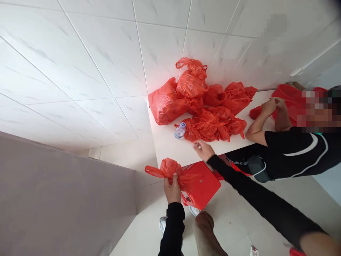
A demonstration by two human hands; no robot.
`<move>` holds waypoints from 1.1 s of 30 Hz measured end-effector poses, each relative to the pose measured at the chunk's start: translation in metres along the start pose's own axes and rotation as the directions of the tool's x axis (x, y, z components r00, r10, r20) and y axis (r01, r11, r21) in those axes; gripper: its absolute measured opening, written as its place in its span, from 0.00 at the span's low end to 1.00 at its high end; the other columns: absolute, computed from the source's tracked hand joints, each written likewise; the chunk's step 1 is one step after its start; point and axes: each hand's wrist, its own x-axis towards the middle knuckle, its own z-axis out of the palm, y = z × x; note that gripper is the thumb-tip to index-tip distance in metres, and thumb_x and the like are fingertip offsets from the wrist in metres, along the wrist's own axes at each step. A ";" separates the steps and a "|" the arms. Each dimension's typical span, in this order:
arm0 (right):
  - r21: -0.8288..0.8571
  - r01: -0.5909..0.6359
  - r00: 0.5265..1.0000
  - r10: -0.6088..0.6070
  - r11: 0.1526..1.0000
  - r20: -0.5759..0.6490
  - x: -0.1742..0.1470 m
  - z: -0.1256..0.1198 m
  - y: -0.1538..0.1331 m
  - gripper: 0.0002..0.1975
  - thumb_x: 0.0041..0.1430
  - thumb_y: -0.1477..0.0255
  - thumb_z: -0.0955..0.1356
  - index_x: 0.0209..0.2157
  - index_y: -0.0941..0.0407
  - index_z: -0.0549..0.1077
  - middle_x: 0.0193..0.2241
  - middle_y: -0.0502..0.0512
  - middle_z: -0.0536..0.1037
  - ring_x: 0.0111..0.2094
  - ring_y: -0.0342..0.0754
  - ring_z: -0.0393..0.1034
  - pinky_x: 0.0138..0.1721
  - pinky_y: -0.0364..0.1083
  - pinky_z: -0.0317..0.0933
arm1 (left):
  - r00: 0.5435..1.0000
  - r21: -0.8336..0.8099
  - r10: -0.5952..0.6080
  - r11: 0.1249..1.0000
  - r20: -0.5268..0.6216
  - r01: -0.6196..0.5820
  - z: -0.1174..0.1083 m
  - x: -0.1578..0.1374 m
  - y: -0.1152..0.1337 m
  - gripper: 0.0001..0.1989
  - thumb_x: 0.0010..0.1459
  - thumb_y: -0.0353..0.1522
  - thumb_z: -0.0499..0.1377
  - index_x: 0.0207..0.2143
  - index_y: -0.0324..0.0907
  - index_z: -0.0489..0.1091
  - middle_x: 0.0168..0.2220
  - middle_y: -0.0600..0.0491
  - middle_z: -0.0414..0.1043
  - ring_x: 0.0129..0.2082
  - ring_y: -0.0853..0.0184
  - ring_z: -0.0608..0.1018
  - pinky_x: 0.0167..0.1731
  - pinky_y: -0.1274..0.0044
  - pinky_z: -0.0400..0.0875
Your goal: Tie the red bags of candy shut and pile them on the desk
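My left hand (172,190) grips a red plastic bag (170,168) by its gathered part, above a red stool. One loop handle sticks out to the left. My right hand (204,150) hovers over the table's front edge, fingers curled together; whether anything is pinched in them is too small to tell. Just beyond it lies a heap of crumpled red plastic bags (210,122). Beside that heap stands a clear water bottle (180,130) with a pale cap. Fuller, bulging red bags (166,103) are piled against the wall behind.
The white table (166,145) runs along a tiled wall (106,53). The red stool (204,183) stands at its front. On the right, a person in a black shirt (277,149) has both hands together beside a red bucket (286,94). A grey panel (66,199) fills the lower left.
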 end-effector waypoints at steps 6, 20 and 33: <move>-0.105 -0.088 0.995 0.082 0.991 -0.059 0.128 0.020 0.044 0.21 0.68 0.65 0.70 0.58 0.56 0.68 0.54 0.60 0.72 0.50 0.55 0.72 0.50 0.58 0.70 | 0.996 0.105 0.086 0.991 -0.030 -0.083 0.033 0.014 -0.012 0.12 0.64 0.38 0.62 0.42 0.37 0.74 0.35 0.53 0.75 0.34 0.67 0.78 0.39 0.70 0.75; 0.144 0.501 0.847 -0.517 0.853 0.119 0.018 -0.004 0.109 0.16 0.61 0.71 0.70 0.51 0.46 0.73 0.43 0.49 0.78 0.40 0.47 0.75 0.38 0.43 0.70 | 0.973 0.158 0.128 0.983 -0.191 -0.098 0.178 0.042 -0.017 0.17 0.61 0.36 0.65 0.49 0.38 0.72 0.47 0.47 0.76 0.47 0.61 0.79 0.51 0.62 0.72; 0.009 0.468 0.880 -0.465 0.884 -0.098 0.126 -0.007 0.137 0.18 0.58 0.77 0.67 0.50 0.59 0.76 0.38 0.63 0.74 0.45 0.62 0.65 0.54 0.63 0.58 | 0.842 0.179 0.222 0.972 -0.492 -0.152 0.179 0.018 -0.023 0.13 0.65 0.34 0.61 0.49 0.37 0.72 0.46 0.48 0.76 0.47 0.61 0.78 0.52 0.61 0.72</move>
